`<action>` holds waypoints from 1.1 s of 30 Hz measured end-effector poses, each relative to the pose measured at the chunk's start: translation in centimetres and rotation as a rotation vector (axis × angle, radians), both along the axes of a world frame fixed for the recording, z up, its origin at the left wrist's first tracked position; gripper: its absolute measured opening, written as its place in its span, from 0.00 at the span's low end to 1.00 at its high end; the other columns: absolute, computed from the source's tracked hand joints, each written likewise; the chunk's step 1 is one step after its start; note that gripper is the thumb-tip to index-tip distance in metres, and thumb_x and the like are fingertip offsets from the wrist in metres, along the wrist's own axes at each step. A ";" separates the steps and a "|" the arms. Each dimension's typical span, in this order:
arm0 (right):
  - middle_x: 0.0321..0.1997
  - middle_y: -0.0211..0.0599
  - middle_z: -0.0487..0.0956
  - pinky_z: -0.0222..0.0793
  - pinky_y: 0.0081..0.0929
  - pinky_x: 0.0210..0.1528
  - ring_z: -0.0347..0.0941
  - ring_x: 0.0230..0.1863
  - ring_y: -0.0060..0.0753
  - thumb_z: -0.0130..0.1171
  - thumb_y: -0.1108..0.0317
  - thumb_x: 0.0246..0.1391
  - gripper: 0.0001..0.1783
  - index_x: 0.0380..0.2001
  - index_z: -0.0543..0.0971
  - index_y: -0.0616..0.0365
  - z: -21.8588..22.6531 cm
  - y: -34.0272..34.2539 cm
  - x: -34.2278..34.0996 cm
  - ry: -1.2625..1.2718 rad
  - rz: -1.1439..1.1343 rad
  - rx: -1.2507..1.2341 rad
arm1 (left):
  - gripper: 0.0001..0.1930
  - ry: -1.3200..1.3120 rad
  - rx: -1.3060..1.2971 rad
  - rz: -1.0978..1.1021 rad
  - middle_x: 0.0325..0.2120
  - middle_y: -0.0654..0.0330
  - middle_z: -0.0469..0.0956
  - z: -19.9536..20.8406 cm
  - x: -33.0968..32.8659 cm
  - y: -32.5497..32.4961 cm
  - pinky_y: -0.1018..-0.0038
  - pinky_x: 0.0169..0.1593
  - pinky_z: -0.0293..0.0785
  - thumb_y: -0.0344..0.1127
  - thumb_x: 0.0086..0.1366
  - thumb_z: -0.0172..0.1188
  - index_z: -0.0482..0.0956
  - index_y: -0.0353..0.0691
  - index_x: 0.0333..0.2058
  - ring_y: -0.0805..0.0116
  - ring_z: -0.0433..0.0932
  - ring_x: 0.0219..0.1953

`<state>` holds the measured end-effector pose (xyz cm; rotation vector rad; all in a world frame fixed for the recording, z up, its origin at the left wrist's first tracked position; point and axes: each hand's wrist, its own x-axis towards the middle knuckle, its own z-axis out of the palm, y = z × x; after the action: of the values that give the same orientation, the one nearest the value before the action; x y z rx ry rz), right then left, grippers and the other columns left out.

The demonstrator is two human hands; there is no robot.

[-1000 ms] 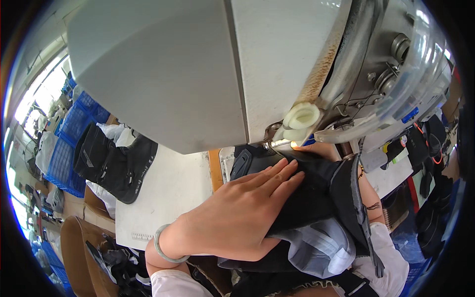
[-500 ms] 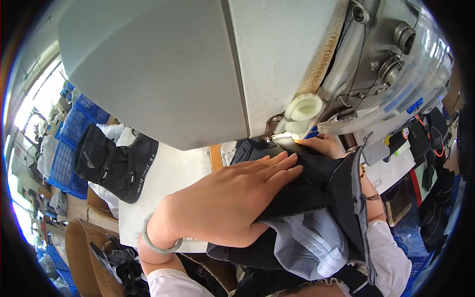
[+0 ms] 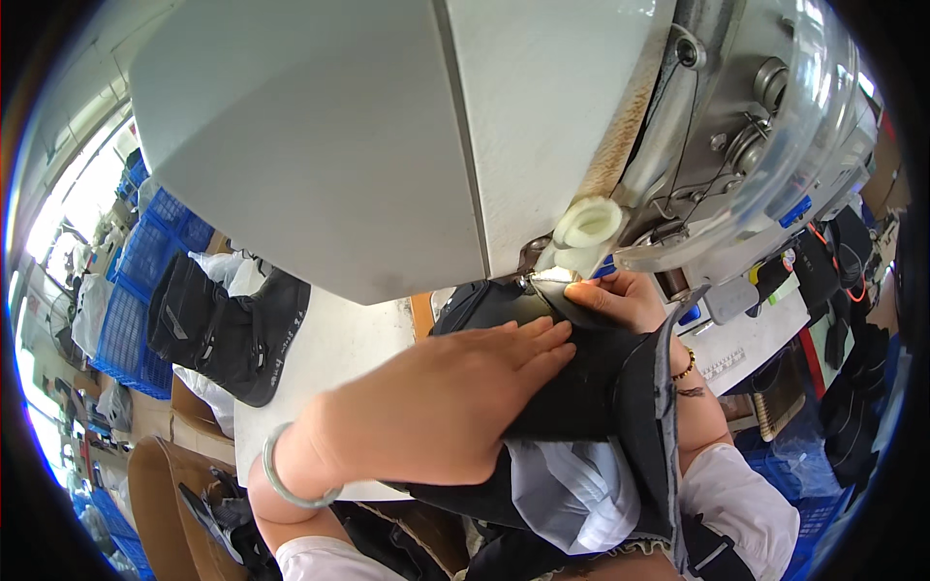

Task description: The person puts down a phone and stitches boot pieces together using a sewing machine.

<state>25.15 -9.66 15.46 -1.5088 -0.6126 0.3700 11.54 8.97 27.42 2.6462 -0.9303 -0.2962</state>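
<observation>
A black boot upper point(image 3: 581, 392) with a pale grey lining point(image 3: 572, 494) lies under the head of a white sewing machine point(image 3: 320, 145). My left hand point(image 3: 417, 407) rests flat on the black material, its fingers stretched toward the needle area. On the far side, my right hand point(image 3: 632, 300) pinches the upper's edge between thumb and fingers, close beside the lit stitching spot. The machine head hides the needle itself. Some of the right hand's fingers are covered by the folded material.
Another black boot upper point(image 3: 218, 329) sits on the white table point(image 3: 349, 339) at left. Blue crates point(image 3: 136, 334) and a cardboard box point(image 3: 160, 504) stand beyond it. A clear guard point(image 3: 765, 213) curves over the machine's right side. Near it are thread tension discs point(image 3: 748, 147).
The upper has swung leftward, and its raised right edge now stands further left. My left hand has slid slightly left. My right thumb now shows more clearly on the material's edge.
</observation>
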 end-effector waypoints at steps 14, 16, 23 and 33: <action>0.31 0.35 0.79 0.68 0.18 0.37 0.74 0.32 0.21 0.58 0.78 0.47 0.06 0.31 0.79 0.65 -1.4 0.0 0.7 0.093 -0.100 0.138 | 0.24 -0.425 0.277 0.264 0.51 0.45 0.67 -2.1 -2.7 -4.9 0.71 0.59 0.61 0.28 0.53 0.47 0.63 0.26 0.50 0.58 0.65 0.56; 0.30 0.34 0.79 0.68 0.17 0.35 0.74 0.31 0.21 0.58 0.77 0.47 0.05 0.30 0.79 0.65 -1.9 0.3 0.6 0.104 -0.118 0.133 | 0.23 -0.402 0.296 0.247 0.51 0.46 0.67 -1.9 -2.6 -4.4 0.72 0.58 0.61 0.28 0.53 0.47 0.64 0.27 0.49 0.58 0.65 0.56; 0.25 0.30 0.77 0.63 0.13 0.29 0.70 0.25 0.16 0.59 0.76 0.48 0.02 0.25 0.78 0.64 -1.7 0.9 -0.3 0.120 -0.127 0.180 | 0.24 -0.320 0.222 0.220 0.52 0.47 0.66 -1.0 -2.3 -3.3 0.72 0.57 0.63 0.25 0.51 0.48 0.64 0.28 0.50 0.57 0.65 0.56; 0.22 0.25 0.74 0.62 0.15 0.24 0.66 0.22 0.11 0.64 0.68 0.46 0.08 0.24 0.75 0.59 -1.9 0.6 -1.4 0.020 -0.115 0.099 | 0.29 -0.277 0.202 0.165 0.54 0.48 0.64 -0.6 -2.5 -2.1 0.71 0.56 0.65 0.22 0.49 0.48 0.61 0.32 0.55 0.57 0.63 0.58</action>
<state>23.75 -9.02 13.57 -1.4367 -0.5183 0.2623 9.03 6.86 26.84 2.9833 -0.7885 0.0190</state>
